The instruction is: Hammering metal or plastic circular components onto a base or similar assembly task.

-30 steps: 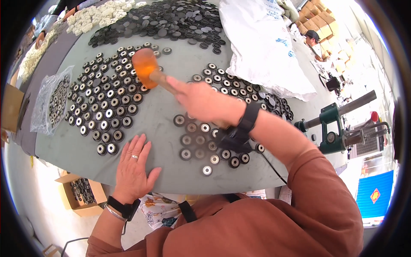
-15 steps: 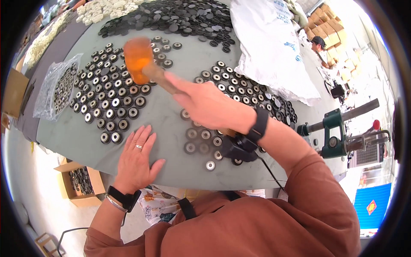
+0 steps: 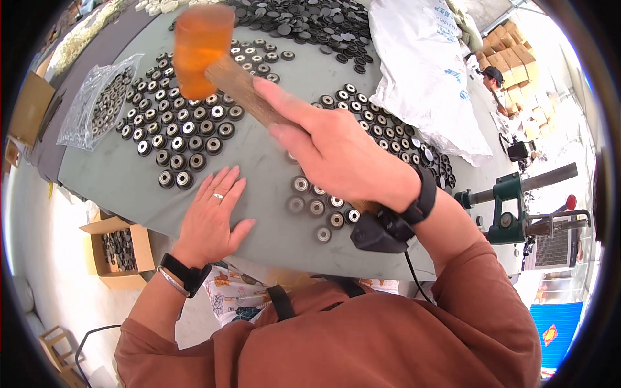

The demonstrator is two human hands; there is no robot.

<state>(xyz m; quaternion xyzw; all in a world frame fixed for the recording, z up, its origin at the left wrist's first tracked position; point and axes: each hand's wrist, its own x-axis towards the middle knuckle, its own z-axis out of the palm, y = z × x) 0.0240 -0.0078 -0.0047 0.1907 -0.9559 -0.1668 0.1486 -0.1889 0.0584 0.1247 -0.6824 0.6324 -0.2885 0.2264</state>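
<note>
My right hand is wrapped round the wooden handle of a mallet. Its orange, see-through head is raised over the left group of small round black wheels with metal bearings, and is a little smeared by motion. Beneath and beside my right forearm spreads a second group of these wheels, partly hidden by the hand. My left hand rests flat on the grey-green tabletop, fingers stretched out, holding nothing. The nearest wheels lie just beyond its fingertips.
A clear plastic bag of bearings lies at the left. Black discs are heaped at the far side beside a white sack. A green hand press stands at the right. A cardboard box of dark parts sits on the floor.
The mallet has swung upward and slightly left in my right hand. My left hand stays flat on the table. The whole view has shifted somewhat.
</note>
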